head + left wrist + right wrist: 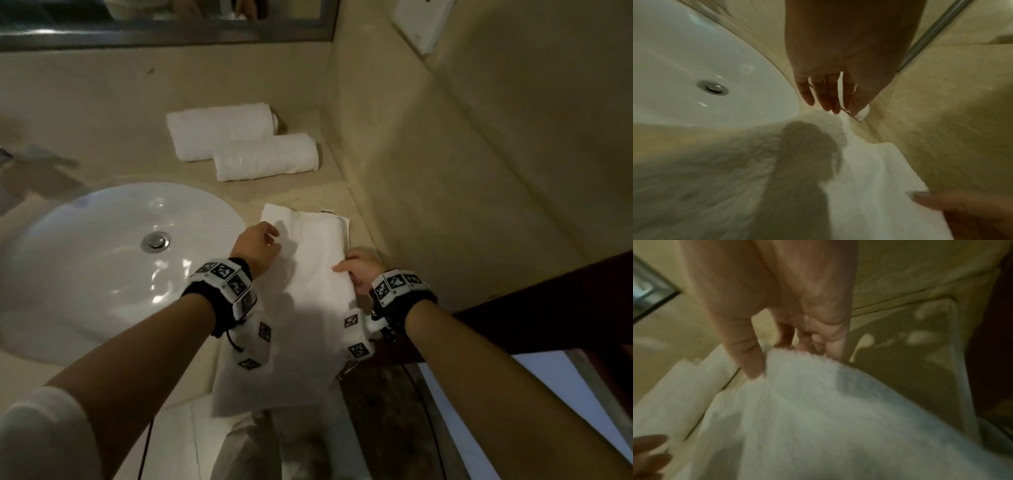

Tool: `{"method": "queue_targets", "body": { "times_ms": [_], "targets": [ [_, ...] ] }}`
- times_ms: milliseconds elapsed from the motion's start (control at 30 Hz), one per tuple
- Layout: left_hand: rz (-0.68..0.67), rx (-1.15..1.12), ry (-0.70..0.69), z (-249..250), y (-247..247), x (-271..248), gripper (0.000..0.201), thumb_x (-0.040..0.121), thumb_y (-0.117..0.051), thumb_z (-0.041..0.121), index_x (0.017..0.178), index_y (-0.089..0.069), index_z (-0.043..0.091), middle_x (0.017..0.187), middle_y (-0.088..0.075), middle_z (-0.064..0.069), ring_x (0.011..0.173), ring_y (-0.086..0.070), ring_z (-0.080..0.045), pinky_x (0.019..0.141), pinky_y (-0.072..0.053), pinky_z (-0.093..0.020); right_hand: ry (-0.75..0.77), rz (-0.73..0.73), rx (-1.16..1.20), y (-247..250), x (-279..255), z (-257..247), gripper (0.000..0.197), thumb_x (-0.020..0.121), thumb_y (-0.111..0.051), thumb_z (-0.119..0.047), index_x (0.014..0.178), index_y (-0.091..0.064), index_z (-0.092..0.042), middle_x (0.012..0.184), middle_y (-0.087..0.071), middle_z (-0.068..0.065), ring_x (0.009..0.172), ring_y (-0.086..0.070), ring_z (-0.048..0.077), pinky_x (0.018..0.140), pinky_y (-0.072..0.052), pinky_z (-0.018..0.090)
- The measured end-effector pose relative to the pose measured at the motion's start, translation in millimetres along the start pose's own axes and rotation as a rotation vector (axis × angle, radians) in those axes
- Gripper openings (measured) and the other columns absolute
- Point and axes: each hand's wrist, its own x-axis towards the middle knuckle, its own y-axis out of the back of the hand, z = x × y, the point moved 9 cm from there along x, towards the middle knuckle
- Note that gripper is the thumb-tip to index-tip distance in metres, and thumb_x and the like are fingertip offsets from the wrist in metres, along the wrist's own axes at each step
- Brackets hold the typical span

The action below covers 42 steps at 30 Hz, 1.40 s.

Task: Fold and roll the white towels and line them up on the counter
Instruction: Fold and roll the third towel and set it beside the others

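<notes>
Both hands work a flat towel (308,291) on the near counter (301,192): right hand (359,267) pinches its right edge, left hand (257,245) rests above it with straight fingers, holding nothing. Two rolled towels (246,147) lie farther back.

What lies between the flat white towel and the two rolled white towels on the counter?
Only bare beige counter separates the flat white towel from the rolled white towels, in the head view.

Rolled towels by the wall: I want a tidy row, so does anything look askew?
Yes. The two rolled towels are staggered, the nearer one shifted right. The flat towel overhangs the counter's front edge.
</notes>
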Motion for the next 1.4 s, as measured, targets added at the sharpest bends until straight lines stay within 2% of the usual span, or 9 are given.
{"method": "queue_targets", "body": {
  "times_ms": [100, 267, 367, 600, 700, 833, 1033, 1233, 1400],
  "targets": [
    [-0.095, 0.055, -0.157, 30, -13, 18, 0.034, 0.085, -0.053, 0.004, 0.119, -0.054, 0.009, 0.119, -0.055, -0.012, 0.111, -0.052, -0.027, 0.089, -0.038, -0.027, -0.076, -0.015, 0.147, -4, -2, -4, 0.018, 0.088, -0.062, -0.020, 0.096, -0.062, -0.004, 0.094, -0.065, 0.013, 0.088, -0.062, 0.029, 0.084, -0.051, 0.040],
    [-0.209, 0.104, -0.299, 57, -27, 36, 0.049, 0.083, -0.051, -0.003, 0.131, -0.045, 0.008, 0.134, -0.046, -0.012, 0.125, -0.042, -0.027, 0.103, -0.032, -0.028, -0.168, 0.098, 0.128, 25, 52, 17, 0.094, 0.061, -0.060, -0.077, 0.130, -0.053, -0.013, 0.133, -0.055, 0.010, 0.120, -0.054, 0.028, 0.107, -0.041, 0.043],
    [-0.258, 0.111, -0.336, 63, -33, 47, 0.051, 0.084, -0.051, 0.000, 0.133, -0.041, 0.008, 0.137, -0.043, -0.013, 0.128, -0.040, -0.027, 0.104, -0.031, -0.028, -0.204, 0.086, 0.165, 26, 44, 9, 0.076, 0.082, -0.048, -0.065, 0.135, -0.047, -0.012, 0.137, -0.051, 0.011, 0.127, -0.048, 0.029, 0.110, -0.036, 0.045],
    [-0.428, 0.217, -0.348, 64, -61, 63, 0.063, 0.082, -0.058, 0.009, 0.140, -0.034, 0.014, 0.141, -0.041, -0.012, 0.130, -0.039, -0.029, 0.106, -0.035, -0.035, -0.281, -0.078, 0.155, 15, 14, 1, 0.068, 0.063, -0.082, -0.027, 0.122, -0.057, -0.005, 0.130, -0.057, 0.019, 0.125, -0.049, 0.039, 0.107, -0.034, 0.057],
    [-0.449, 0.446, -0.332, 58, -68, 70, 0.065, 0.084, -0.058, 0.023, 0.142, -0.029, 0.021, 0.142, -0.042, -0.007, 0.131, -0.038, -0.028, 0.109, -0.031, -0.044, -0.291, -0.150, 0.103, 12, 14, -2, 0.051, 0.078, -0.072, -0.024, 0.120, -0.055, -0.001, 0.135, -0.052, 0.021, 0.128, -0.047, 0.037, 0.110, -0.033, 0.054],
    [-0.389, 0.621, -0.335, 53, -60, 78, 0.054, 0.085, -0.055, 0.035, 0.135, -0.037, 0.025, 0.138, -0.043, -0.005, 0.132, -0.035, -0.027, 0.111, -0.024, -0.046, -0.268, -0.007, 0.179, 35, 28, 1, 0.075, 0.060, -0.080, -0.015, 0.128, -0.052, 0.000, 0.131, -0.054, 0.025, 0.121, -0.052, 0.037, 0.106, -0.035, 0.057],
    [-0.300, 0.717, -0.285, 42, -31, 90, 0.045, 0.086, -0.052, 0.046, 0.128, -0.050, 0.028, 0.137, -0.044, -0.001, 0.127, -0.041, -0.027, 0.109, -0.025, -0.043, -0.158, 0.198, 0.271, 46, 33, -13, 0.035, 0.087, -0.060, -0.004, 0.119, -0.055, 0.006, 0.122, -0.059, 0.021, 0.115, -0.056, 0.036, 0.102, -0.042, 0.050],
    [-0.388, 0.222, -0.260, 27, -7, 96, 0.012, 0.077, -0.064, 0.030, 0.082, -0.064, 0.019, 0.088, -0.065, -0.012, 0.093, -0.062, -0.031, 0.084, -0.050, -0.034, 0.083, 0.260, 0.438, 39, 43, -43, 0.012, 0.088, -0.059, -0.004, 0.078, -0.062, -0.011, 0.089, -0.065, 0.010, 0.091, -0.059, 0.026, 0.100, -0.045, 0.042],
    [-0.376, 0.015, -0.252, 12, 9, 100, 0.028, 0.050, -0.053, 0.049, 0.060, -0.060, 0.024, 0.071, -0.061, -0.004, 0.074, -0.058, -0.023, 0.074, -0.047, -0.036, 0.167, 0.294, 0.037, 22, 51, -64, 0.008, 0.089, -0.058, -0.010, 0.086, -0.065, -0.010, 0.093, -0.062, 0.009, 0.094, -0.058, 0.026, 0.093, -0.049, 0.035]
  ]
}}
